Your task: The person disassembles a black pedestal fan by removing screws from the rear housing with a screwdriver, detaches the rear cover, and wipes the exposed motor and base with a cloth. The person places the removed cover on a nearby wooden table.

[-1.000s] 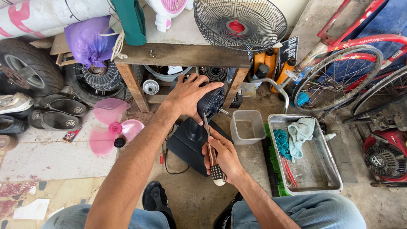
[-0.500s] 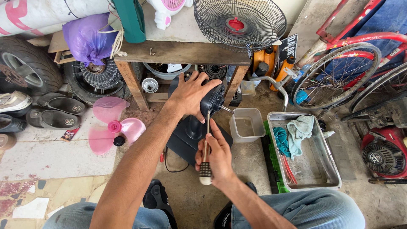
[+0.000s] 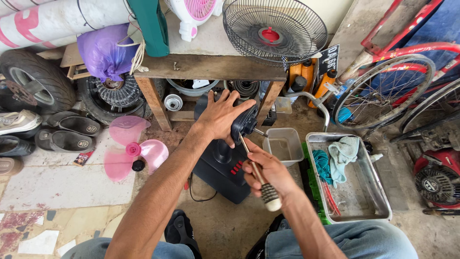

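Observation:
A black fan body (image 3: 224, 165) stands on the floor between my knees, its motor head (image 3: 245, 122) tilted toward the wooden bench. My left hand (image 3: 219, 116) lies spread over the motor head and holds it. My right hand (image 3: 268, 172) grips a screwdriver (image 3: 256, 172) by its ribbed light handle; the shaft points up and left, with the tip at the motor head's near side. Red buttons (image 3: 235, 168) show on the fan's base.
A pink fan blade (image 3: 132, 148) lies on the floor at left, near shoes (image 3: 62, 132) and a tyre (image 3: 33, 84). A clear plastic tub (image 3: 283, 146) and a metal tray (image 3: 369, 201) with cloths sit at right. A fan grille (image 3: 273, 31) rests on the bench (image 3: 211, 67); bicycle wheel (image 3: 383, 93) at right.
My right hand has tilted the screwdriver so its handle swings down and right, with the tip staying at the motor head. My left hand has stayed on the motor head.

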